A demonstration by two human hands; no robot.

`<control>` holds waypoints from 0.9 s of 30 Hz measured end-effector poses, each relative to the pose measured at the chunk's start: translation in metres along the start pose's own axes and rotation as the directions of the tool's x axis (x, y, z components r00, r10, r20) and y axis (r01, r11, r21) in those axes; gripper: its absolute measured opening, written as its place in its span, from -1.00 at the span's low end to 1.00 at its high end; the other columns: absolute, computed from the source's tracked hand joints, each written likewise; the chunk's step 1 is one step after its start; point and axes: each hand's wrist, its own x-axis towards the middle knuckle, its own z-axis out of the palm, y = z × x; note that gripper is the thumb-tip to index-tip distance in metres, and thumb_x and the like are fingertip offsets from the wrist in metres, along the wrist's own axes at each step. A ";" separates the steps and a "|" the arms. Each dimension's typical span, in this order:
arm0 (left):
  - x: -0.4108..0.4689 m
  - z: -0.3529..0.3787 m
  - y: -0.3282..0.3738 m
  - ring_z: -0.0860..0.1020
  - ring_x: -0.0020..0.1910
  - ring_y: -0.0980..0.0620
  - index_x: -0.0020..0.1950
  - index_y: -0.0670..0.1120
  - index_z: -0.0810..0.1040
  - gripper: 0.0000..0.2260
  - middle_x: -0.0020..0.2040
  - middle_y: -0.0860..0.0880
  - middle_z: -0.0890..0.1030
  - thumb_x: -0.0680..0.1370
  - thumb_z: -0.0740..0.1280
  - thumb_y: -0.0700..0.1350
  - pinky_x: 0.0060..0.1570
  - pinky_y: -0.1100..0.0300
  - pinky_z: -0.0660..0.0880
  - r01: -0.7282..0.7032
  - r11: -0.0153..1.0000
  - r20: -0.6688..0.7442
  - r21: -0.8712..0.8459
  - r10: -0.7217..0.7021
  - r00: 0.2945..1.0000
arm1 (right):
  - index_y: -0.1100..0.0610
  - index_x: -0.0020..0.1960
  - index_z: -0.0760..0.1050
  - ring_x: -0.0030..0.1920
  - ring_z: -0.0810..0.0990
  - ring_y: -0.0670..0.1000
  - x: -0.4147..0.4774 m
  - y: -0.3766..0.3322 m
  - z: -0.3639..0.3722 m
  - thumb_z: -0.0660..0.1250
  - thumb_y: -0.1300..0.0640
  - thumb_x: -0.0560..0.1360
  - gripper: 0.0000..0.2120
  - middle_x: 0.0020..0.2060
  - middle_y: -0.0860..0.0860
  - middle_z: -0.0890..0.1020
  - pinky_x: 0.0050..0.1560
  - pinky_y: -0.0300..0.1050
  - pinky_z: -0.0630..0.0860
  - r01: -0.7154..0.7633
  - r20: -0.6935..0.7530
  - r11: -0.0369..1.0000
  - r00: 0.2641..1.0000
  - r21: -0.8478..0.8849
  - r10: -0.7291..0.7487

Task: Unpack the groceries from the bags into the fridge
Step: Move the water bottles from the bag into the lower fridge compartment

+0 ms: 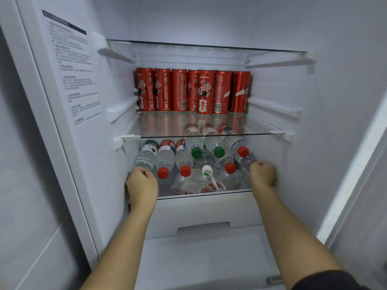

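I look into an open fridge. Several clear water bottles (165, 158) with red, green and white caps lie stacked on the lower shelf under a glass shelf (129, 136). My left hand (142, 183) grips the neck end of the leftmost bottle (145, 156). At the right end of the stack, my right hand (262, 173) grips the cap end of a bottle (247, 159). A clear plastic bag with red print (196, 186) lies under the front bottles. Several red cola cans (206, 92) stand in a row at the back of the glass shelf.
A second glass shelf (205, 45) sits above the cans. A white drawer front (205, 214) lies below the bottle shelf. The fridge's left wall carries a printed label (71, 65). The right wall and door edge (351, 164) stand close to my right arm.
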 end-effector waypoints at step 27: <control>-0.055 0.048 0.041 0.48 0.18 0.05 0.21 0.00 0.51 -0.69 0.12 0.07 0.57 0.50 0.40 0.03 0.30 0.03 0.36 -0.515 0.857 0.352 0.030 0.473 0.808 | 0.10 0.05 0.54 0.00 0.54 -0.06 -0.068 0.006 -0.039 0.24 0.29 0.53 -0.82 -0.06 -0.08 0.55 -0.06 -0.41 0.42 0.307 0.217 0.945 0.921 0.111 -0.325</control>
